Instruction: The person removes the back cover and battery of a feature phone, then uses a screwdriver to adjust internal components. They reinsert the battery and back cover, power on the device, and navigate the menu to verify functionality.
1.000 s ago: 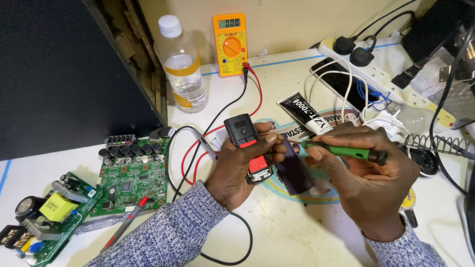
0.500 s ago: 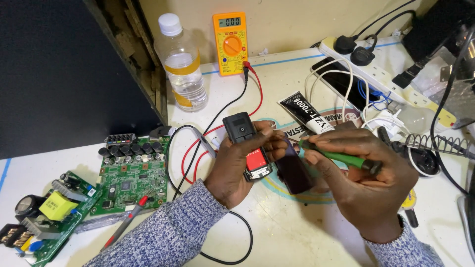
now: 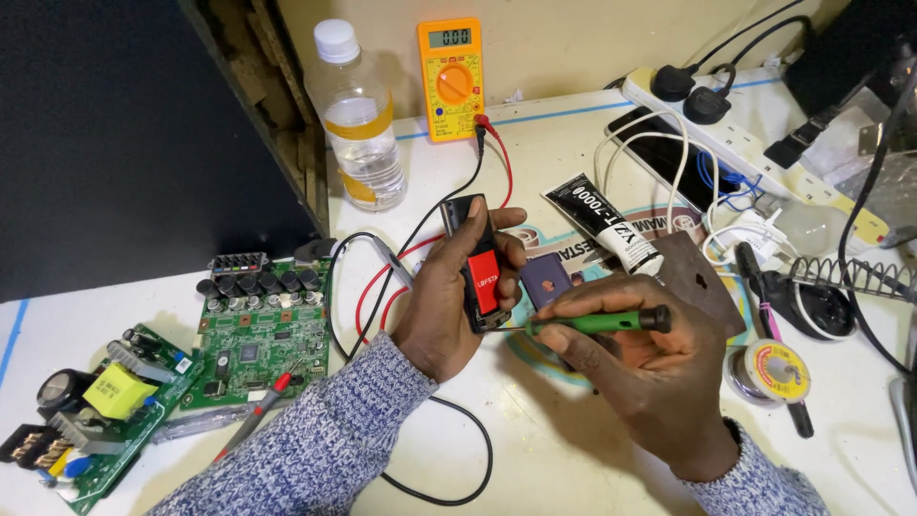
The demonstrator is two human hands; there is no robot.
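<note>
My left hand (image 3: 441, 296) grips a small black device with a red battery pack (image 3: 480, 268), tilted on its edge so the red side faces right. A green-handled screwdriver (image 3: 597, 322) lies across the fingers of my right hand (image 3: 635, 368), its thin tip pointing left at the device's lower end. A small dark purple cover piece (image 3: 546, 280) sits just behind my right fingers, close beside the device. Both hands hover over the white table (image 3: 554, 449) near its middle.
A water bottle (image 3: 355, 119) and an orange multimeter (image 3: 451, 78) with red and black leads stand at the back. Two green circuit boards (image 3: 258, 334) lie left. A black glue tube (image 3: 604, 222), power strip (image 3: 755, 143), phone, solder reel (image 3: 776, 371) and soldering-iron stand (image 3: 855, 277) crowd the right.
My left hand has turned the device onto its edge and lifted it slightly. The screwdriver has swung from above the purple piece down to the device's lower end.
</note>
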